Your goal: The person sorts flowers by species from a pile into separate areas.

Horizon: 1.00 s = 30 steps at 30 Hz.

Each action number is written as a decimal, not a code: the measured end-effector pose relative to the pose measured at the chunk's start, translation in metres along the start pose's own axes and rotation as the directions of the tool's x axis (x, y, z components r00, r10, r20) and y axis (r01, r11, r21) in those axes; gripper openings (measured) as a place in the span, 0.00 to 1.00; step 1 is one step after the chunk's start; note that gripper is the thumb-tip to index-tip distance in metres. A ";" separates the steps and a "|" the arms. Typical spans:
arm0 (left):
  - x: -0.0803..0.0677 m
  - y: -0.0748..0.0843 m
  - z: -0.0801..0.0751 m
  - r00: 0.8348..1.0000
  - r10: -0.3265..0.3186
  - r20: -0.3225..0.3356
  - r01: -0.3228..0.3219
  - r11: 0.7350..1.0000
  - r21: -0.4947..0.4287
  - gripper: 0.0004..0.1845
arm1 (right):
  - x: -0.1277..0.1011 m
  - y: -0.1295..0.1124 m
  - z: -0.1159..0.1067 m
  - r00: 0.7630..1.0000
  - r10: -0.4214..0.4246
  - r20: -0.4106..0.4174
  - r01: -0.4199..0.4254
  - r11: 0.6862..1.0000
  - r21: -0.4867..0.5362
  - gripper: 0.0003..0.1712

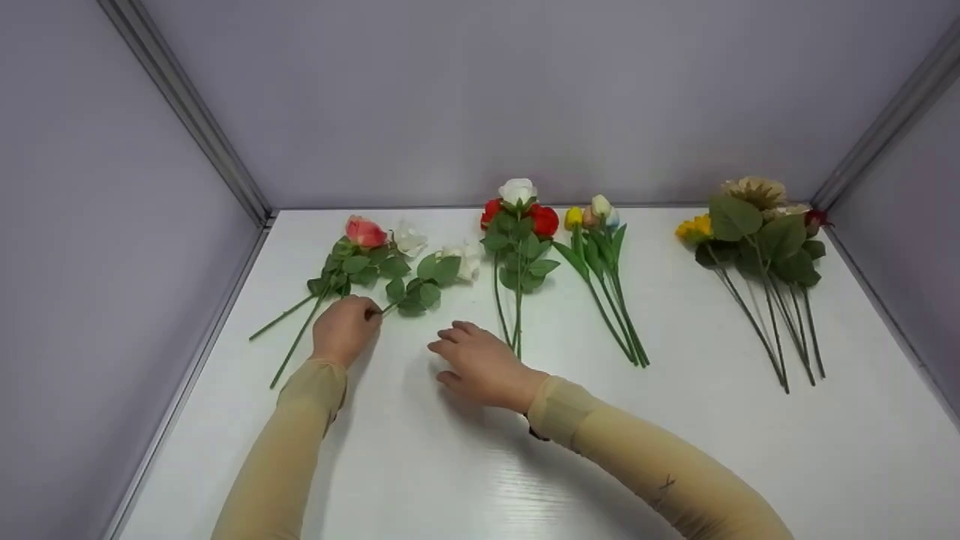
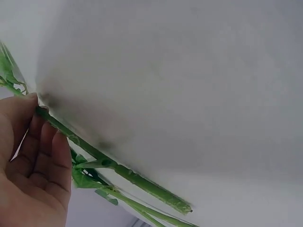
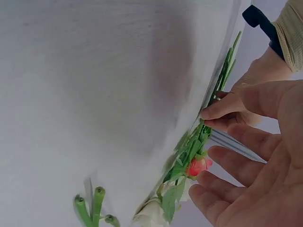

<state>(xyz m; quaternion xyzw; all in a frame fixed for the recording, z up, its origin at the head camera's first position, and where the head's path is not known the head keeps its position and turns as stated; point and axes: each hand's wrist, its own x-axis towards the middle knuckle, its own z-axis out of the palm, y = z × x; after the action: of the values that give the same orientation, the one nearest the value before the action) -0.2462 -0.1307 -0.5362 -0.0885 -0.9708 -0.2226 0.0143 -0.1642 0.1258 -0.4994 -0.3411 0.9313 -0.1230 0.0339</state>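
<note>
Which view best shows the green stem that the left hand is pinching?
The left wrist view: the green stem runs across the frame from the left hand to its cut end. The head view shows it only as a short sliver by the fingers. The right wrist view shows it thin, partly behind fingers.
</note>
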 end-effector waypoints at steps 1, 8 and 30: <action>0.001 0.001 -0.002 1.000 -0.006 0.003 0.006 1.000 -0.019 0.09 | -0.002 0.002 0.000 1.000 0.005 -0.007 -0.005 1.000 0.010 0.25; 0.008 0.014 -0.021 0.987 -0.100 0.127 0.141 0.916 -0.376 0.15 | -0.018 0.025 -0.004 0.997 0.055 -0.059 -0.048 0.991 0.123 0.22; 0.001 0.187 0.017 0.963 0.161 0.218 0.158 0.320 -0.934 0.16 | -0.106 0.069 -0.023 0.896 0.443 0.020 -0.194 0.351 0.916 0.25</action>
<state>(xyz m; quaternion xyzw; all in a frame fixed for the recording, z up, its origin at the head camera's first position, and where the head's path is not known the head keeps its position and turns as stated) -0.2136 0.0422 -0.4713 -0.1104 -0.6495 -0.7322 -0.1726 -0.1295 0.2498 -0.4969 -0.0626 0.7628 -0.6313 0.1256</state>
